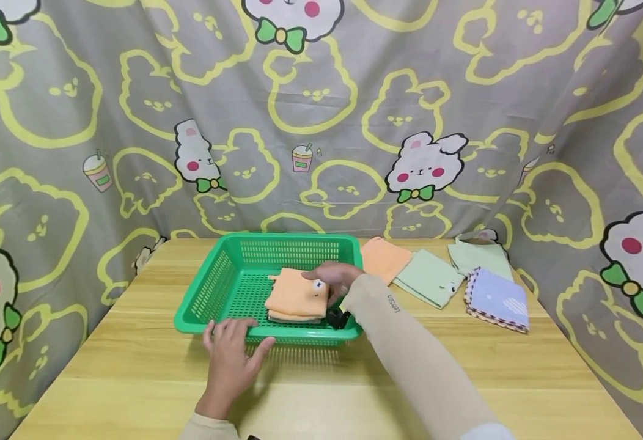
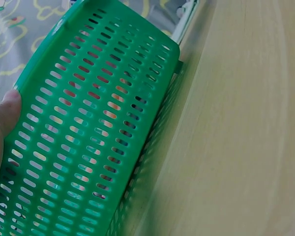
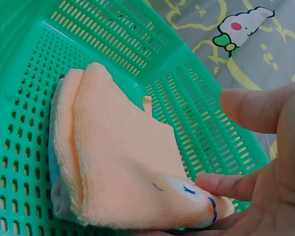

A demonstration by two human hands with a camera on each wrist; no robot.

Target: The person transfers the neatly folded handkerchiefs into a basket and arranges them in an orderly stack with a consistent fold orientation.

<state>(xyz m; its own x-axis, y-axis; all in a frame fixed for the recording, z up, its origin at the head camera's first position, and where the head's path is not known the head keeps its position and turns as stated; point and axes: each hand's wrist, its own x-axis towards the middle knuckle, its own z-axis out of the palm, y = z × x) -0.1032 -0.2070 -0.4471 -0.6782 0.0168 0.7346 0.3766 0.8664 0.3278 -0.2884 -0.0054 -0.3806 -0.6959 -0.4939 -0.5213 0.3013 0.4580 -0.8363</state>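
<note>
Patterned curtain (image 1: 321, 208) behind table (image 1: 321, 391) and basket (image 1: 305, 333)

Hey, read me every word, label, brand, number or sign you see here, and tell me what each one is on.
"Letslin", as best I can make out: on the right sleeve, in small sideways print, so the spelling is uncertain.
Too small to tell: any lettering on the cups printed on the curtain.
No other text is readable, including on the orange cloth or green basket.
</note>
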